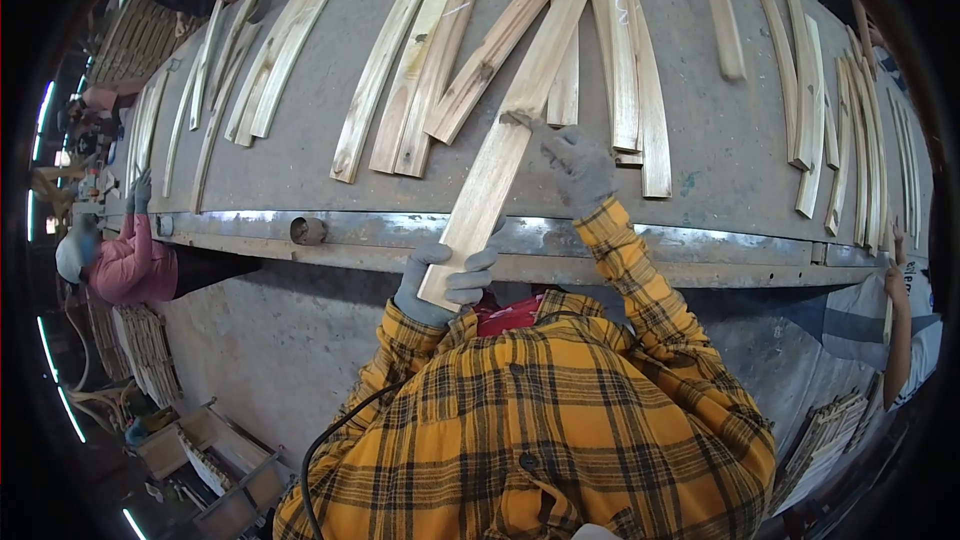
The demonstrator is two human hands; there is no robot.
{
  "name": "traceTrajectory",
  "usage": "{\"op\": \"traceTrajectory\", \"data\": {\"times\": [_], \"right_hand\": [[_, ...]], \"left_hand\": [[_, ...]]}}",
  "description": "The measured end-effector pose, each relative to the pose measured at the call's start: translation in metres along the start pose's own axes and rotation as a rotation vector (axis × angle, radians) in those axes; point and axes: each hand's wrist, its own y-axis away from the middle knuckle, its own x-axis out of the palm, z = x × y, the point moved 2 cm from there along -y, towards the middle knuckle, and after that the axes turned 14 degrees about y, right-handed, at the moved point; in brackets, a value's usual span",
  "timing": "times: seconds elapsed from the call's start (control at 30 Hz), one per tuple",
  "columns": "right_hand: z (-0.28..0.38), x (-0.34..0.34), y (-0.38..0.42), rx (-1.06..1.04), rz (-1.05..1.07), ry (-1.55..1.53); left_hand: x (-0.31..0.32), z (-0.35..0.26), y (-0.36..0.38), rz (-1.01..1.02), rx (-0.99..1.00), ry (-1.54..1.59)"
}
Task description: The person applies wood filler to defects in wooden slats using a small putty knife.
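Observation:
My left hand (pixel 447 281), in a grey glove, is wrapped round the near end of a pale wooden plank (pixel 490 180). The plank slopes up and away from me over the table's front edge, its far part overlapping other boards. My right hand (pixel 577 162), also gloved, is beside the plank's right edge with its fingers curled. Its fingertips reach onto the plank's upper face, at a small dark patch; I cannot tell what they hold there. Just beyond are a knotted board (pixel 500 50) lying at a slant and several boards (pixel 622 60) to the right.
The long grey metal table (pixel 350 202) has a shiny front rim with a round hole. More planks (pixel 410 80) lie along it, left and right. A person in pink (pixel 130 260) stands at the left, another person (pixel 895 310) at the right. A wooden crate (pixel 215 460) is on the floor.

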Motion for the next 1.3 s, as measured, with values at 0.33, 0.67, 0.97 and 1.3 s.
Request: {"op": "traceTrajectory", "data": {"times": [0.33, 0.67, 0.97, 1.3], "right_hand": [[0.004, 0.000, -0.001, 0.124, 0.110, -0.012], [0.021, 0.000, -0.001, 0.126, 0.079, 0.069], [0.006, -0.003, -0.005, 0.143, 0.125, -0.228], [0.014, -0.004, -0.005, 0.044, 0.019, -0.107]], "left_hand": [[0.002, -0.003, -0.001, 0.015, -0.016, -0.004], [0.003, -0.007, 0.000, 0.001, -0.023, 0.007], [0.002, -0.013, 0.005, 0.000, -0.050, 0.005], [0.000, -0.020, 0.009, -0.029, -0.032, 0.004]]}}
